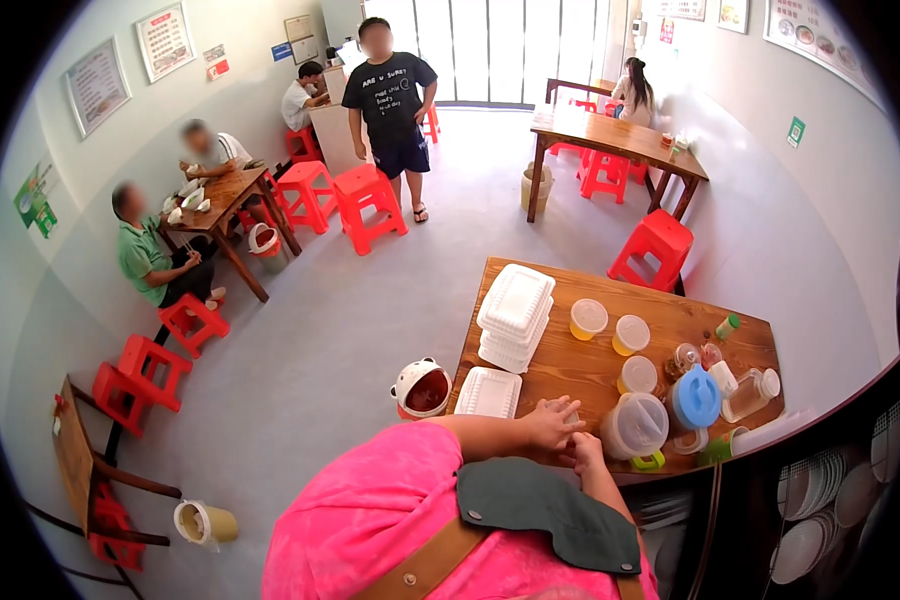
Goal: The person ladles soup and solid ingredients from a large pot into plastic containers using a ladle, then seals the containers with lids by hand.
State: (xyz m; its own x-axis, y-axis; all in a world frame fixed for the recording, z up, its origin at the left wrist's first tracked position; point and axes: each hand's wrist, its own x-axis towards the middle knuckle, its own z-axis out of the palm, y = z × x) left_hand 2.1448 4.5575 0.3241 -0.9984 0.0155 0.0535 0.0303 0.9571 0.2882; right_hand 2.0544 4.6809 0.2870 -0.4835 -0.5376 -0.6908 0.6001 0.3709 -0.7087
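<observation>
My left hand (552,423) reaches in over the near edge of the wooden table (560,290), its fingers spread and bent around something pale and partly see-through. My right hand (587,453) meets it from below, fingers drawn together at the same spot. What lies between them is mostly covered, so its kind is unclear. Just left of the hands is a closed white takeaway box (488,392). A lidded clear plastic pitcher (635,425) with a green handle stands close to my right hand. Beyond it sits a lidded tub (637,375) of yellow liquid.
Stacked white boxes (515,315) stand farther back, beside two more tubs (589,318). A blue-lidded jug (695,397), a clear bottle (752,394) and small jars are at right. A bin (423,388) stands by the table's left side. Several people sit or stand among red stools (366,205).
</observation>
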